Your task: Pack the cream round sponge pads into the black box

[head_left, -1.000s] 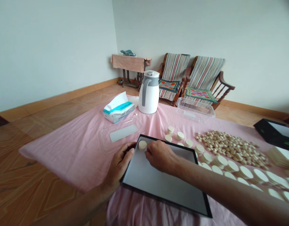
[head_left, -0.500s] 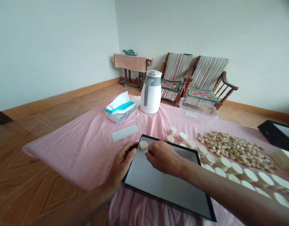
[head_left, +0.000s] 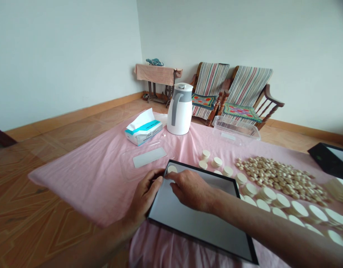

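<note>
A shallow black-rimmed box [head_left: 197, 219] with a pale grey inside lies at the front of the table. My left hand [head_left: 145, 188] grips its left wall, thumb on the rim and fingers round the outside. In the far left corner of the box sits a round cream disc [head_left: 172, 169]. My right hand [head_left: 191, 189] is over the box, its index finger stretched to the near side of the disc and its thumb apart below. The other fingers curl under, partly hidden. Whether the fingertip presses the disc, I cannot tell.
Stacks of cream discs [head_left: 267, 193] stand right of the box, beside a pile of small beige pieces [head_left: 280, 178]. Behind are a clear plastic lid [head_left: 126, 167], a tissue pack [head_left: 145, 134], a white jug [head_left: 180, 115] and a clear tub [head_left: 237, 130]. A black box [head_left: 330, 160] sits far right.
My right hand has shifted slightly left and its index finger has stretched out toward the disc, where it was curled before. My left hand stays on the box wall.
</note>
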Available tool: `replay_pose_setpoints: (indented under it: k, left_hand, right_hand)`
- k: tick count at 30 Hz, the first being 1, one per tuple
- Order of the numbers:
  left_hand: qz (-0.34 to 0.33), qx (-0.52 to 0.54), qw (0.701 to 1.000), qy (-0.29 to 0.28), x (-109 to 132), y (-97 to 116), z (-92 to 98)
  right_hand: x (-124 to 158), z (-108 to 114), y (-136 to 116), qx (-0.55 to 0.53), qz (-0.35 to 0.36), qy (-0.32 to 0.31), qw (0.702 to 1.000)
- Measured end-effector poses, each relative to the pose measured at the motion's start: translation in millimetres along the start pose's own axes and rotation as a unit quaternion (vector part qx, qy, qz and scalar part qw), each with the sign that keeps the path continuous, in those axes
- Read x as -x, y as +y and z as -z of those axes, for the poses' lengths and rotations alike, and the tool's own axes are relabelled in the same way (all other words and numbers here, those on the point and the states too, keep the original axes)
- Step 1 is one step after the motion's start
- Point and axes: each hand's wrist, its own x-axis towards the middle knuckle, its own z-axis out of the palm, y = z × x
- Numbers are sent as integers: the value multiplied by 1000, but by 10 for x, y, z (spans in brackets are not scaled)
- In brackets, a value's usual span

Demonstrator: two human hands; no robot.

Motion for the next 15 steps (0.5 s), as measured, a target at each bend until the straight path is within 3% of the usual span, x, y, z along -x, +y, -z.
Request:
replay_pose_setpoints:
  k: [7,10,15]
  left_hand:
    - [-2,6,1000,-2,0,-9,5]
    - [-3,0,1000,-3,2,8,3]
    - [-1,-2,1000,-6,-8,16,-4]
  right_hand:
    - [-12,55,12,-52,11,27,998]
    - [22,129,71,-42,-38,48,997]
    - [18,54,161,28,-100,-29,994]
